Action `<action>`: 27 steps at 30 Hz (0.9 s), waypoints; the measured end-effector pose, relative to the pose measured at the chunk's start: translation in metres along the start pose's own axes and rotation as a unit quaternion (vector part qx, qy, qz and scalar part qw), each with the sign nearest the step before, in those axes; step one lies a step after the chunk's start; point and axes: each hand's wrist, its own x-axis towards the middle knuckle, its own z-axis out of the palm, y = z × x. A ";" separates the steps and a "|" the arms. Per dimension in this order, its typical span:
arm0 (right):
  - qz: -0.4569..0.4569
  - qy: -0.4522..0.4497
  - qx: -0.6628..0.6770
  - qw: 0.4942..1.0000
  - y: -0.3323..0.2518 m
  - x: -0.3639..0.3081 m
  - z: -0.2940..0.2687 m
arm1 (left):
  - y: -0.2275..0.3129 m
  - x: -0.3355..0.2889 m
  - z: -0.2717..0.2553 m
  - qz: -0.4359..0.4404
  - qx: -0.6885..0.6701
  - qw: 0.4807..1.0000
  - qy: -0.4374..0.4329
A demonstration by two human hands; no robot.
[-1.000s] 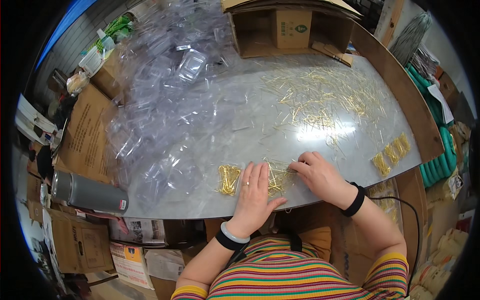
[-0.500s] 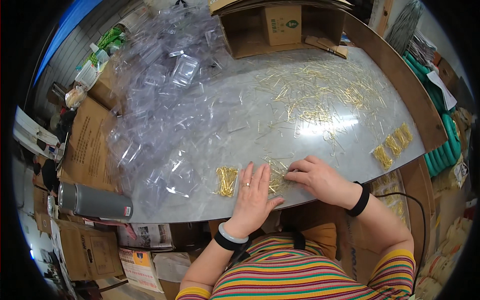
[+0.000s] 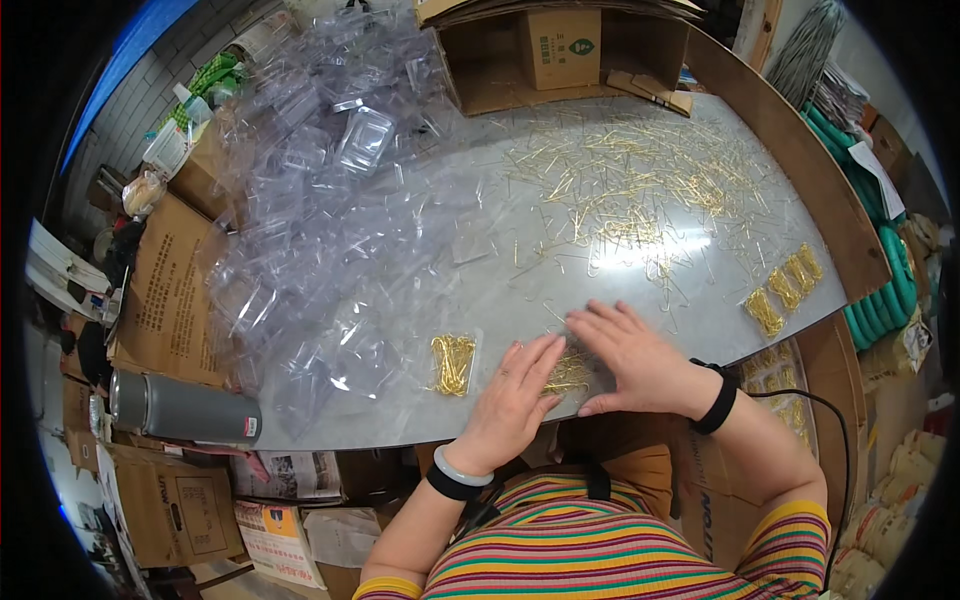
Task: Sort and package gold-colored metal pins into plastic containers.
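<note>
A small heap of thin gold metal hooks (image 3: pixel 568 372) lies on the grey table, bordered by both my hands. My left hand (image 3: pixel 508 402) rests along its left side, fingers stretched out and close together. On the other side my right hand (image 3: pixel 640 362) is spread with the thumb apart, its fingers reaching past the far edge of the heap. Just left of my left hand sits a clear plastic blister tray (image 3: pixel 453 364) filled with hooks. Part of the heap is hidden under my fingers.
Loose hooks (image 3: pixel 640 185) are strewn over the table's far right. Empty clear plastic trays (image 3: pixel 320 210) pile up on the left, near a grey bottle (image 3: pixel 185 407). Several filled packs (image 3: pixel 783 290) lie at the right edge. A cardboard box (image 3: pixel 480 70) stands at the back.
My right hand has gone from pinched fingers to spread ones around the heap's right side. My left hand has shifted slightly right, and the heap is gathered closer together.
</note>
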 end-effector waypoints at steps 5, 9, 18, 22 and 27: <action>-0.065 -0.088 0.107 0.988 0.006 0.013 0.010 | 0.003 0.003 0.001 -0.006 0.095 0.995 0.027; -0.008 -0.028 0.038 0.999 -0.009 0.008 -0.001 | 0.001 0.001 -0.001 -0.029 0.135 0.990 -0.010; 0.182 0.164 -0.014 0.969 -0.042 -0.044 0.022 | 0.008 0.003 0.010 -0.024 0.167 0.986 0.002; 0.180 0.240 0.000 0.954 -0.042 -0.034 0.046 | 0.009 0.011 0.018 0.002 0.187 0.982 -0.003; 0.195 0.290 -0.010 0.937 -0.032 -0.021 0.039 | 0.018 0.014 0.014 -0.007 0.181 0.983 -0.016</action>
